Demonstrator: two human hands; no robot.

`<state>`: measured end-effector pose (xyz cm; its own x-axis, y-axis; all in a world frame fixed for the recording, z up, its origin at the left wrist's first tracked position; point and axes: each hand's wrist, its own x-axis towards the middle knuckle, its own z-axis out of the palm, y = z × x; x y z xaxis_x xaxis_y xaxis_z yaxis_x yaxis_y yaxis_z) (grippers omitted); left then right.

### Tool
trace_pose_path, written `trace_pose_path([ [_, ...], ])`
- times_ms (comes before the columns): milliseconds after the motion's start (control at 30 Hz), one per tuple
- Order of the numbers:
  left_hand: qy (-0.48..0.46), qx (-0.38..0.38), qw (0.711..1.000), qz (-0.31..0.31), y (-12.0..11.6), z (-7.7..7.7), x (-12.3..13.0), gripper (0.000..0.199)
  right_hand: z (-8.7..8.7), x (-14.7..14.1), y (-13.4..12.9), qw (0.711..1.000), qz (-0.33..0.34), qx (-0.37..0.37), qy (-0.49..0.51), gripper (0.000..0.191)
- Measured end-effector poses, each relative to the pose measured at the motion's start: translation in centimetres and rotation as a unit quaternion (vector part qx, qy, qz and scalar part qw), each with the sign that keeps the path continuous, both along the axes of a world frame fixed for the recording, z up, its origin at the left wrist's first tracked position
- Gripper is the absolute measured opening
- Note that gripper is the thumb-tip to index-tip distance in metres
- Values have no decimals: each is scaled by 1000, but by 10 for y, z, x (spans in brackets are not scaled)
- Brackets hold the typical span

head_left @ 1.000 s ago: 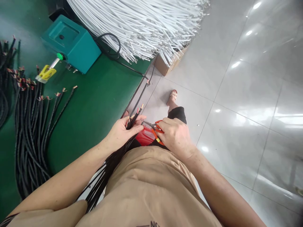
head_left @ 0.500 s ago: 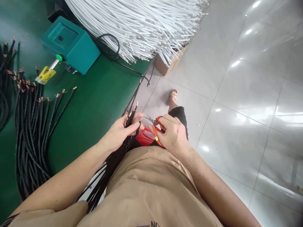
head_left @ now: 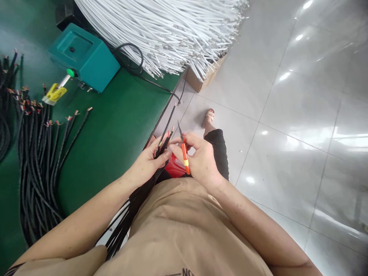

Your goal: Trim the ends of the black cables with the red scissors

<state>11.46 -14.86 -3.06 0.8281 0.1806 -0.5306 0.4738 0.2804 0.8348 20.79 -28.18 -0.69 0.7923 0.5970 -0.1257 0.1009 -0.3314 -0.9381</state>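
My left hand (head_left: 150, 158) is closed round a bundle of black cables (head_left: 137, 199) whose stripped ends poke up past the fingers, showing coloured wires. One cable reaches higher than the others. In my right hand (head_left: 199, 157) is a pair of small scissors (head_left: 184, 153) with orange handles and a yellow band, its thin blades pointing up and away from me. The right fingertips meet the cable ends beside my left thumb; exactly which wire they touch is hidden. Below the hands, a red thing (head_left: 176, 166) lies at my lap.
On the green table (head_left: 120, 122) stands a teal box-shaped device (head_left: 84, 57) with a yellow-tipped part. More black cables (head_left: 40, 161) lie at the left. A heap of white cables (head_left: 172, 34) overhangs the table edge above a cardboard box (head_left: 198, 81). A black cord (head_left: 158, 83) trails over the edge.
My right hand has moved left to the cable ends. The scissors have turned from pointing left at the wires to pointing upward. The left hand keeps its hold on the bundle.
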Motion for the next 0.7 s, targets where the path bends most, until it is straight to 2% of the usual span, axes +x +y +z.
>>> trace_pose_path([
  [67,-5,22,1000,-12,-1,1,0,50,0,-1,7,997,-1,12,70,15],
  [200,-1,45,998,-35,-1,3,1,28,-2,-1,15,983,-11,15,183,17],
  [367,-4,61,997,-50,0,6,2,19,-3,0,14,972,-18,30,234,17],
  [533,1,84,995,-49,-1,8,5,18,-2,0,15,971,-22,15,237,13],
  [700,-8,40,995,-86,4,3,1,22,0,0,12,956,-42,64,284,12],
])
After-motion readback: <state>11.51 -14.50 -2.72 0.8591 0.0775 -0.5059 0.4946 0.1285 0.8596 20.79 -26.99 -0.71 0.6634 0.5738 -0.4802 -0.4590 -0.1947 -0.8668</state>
